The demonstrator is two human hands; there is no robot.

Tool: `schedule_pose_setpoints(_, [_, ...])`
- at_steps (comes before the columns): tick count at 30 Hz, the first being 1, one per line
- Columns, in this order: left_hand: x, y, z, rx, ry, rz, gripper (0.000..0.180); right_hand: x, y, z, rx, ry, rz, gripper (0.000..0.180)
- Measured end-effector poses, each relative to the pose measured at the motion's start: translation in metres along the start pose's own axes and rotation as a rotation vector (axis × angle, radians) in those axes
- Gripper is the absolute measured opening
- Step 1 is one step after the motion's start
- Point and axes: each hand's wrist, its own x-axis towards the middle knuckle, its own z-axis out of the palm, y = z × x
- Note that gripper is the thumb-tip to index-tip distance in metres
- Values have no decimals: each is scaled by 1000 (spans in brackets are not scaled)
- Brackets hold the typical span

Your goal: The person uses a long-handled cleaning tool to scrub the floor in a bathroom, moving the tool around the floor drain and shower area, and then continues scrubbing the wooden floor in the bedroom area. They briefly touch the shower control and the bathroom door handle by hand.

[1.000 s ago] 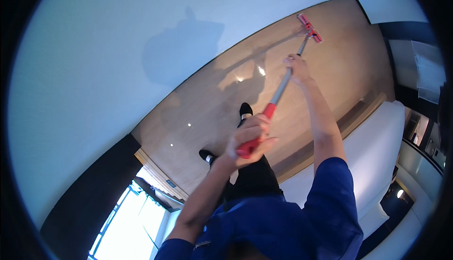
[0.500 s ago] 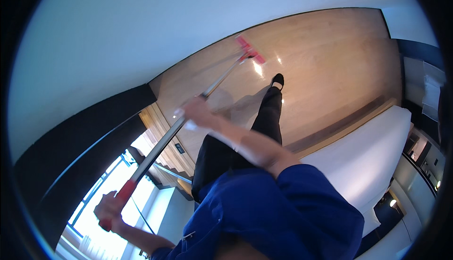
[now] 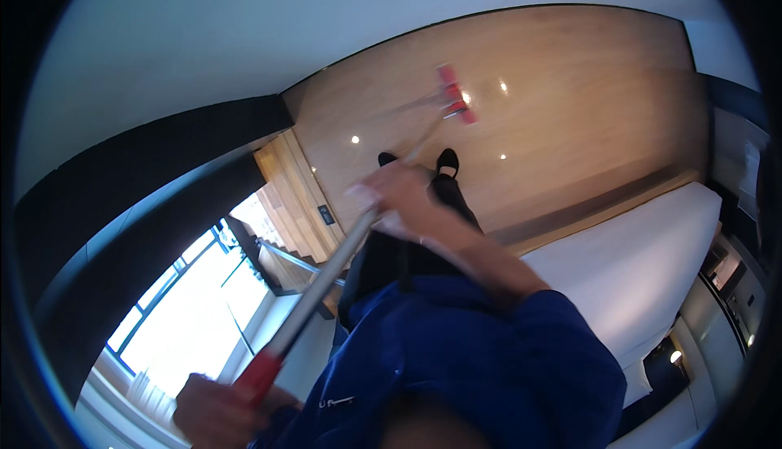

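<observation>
Since 0.5 s ago the mop head [image 3: 454, 94] has swung right across the floor [image 3: 570, 66] and sits farther from the wall [image 3: 244, 33]; feet now both show, and the upper hand has shifted toward frame centre.

Mop: long pole [image 3: 322, 282], silver-grey shaft w/ red grip at the near end, flat red-pink head at the far end, blurred by motion. Head lies on the floor, well ahead of the shoes [image 3: 446, 160], pole running diagonally from lower left up to it.

Floor is glossy light wood w/ small ceiling-light reflections. Wall is plain white, fills the upper left. Dark band of wall/frame below it, then a bright window [image 3: 187, 319] lower left. White bed [image 3: 643, 261] to the right, its edge just beside the person's legs, a dark wood strip along its base. Wood staircase [image 3: 281, 196] left of the feet, near the pole's mid part. Blue sleeve [image 3: 505, 367] covers much of the lower view & hides the pole's path near the body.

Left hand [image 3: 220, 408] clenched round the red grip. Right hand [image 3: 399, 196] wrapped on the shaft higher up, blurred, fingers look closed on it.
</observation>
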Motion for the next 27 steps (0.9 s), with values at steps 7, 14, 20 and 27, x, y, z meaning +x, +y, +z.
schedule_pose_setpoints(7, [43,-119,161,-384,41,63,17,-157,219,-107,-336,182,501,12])
schedule_pose_setpoints(14, [-139,-120,-28,-152,-65,-151,25,-96,91,96,-251,179,475,31])
schedule_pose_setpoints(20, [-283,57,-202,683,167,-316,20,8,-157,302,144,128,191,26])
schedule_pose_setpoints(27, [-351,80,-235,147,314,171,17,56,-205,334,134,-549,-111,31])
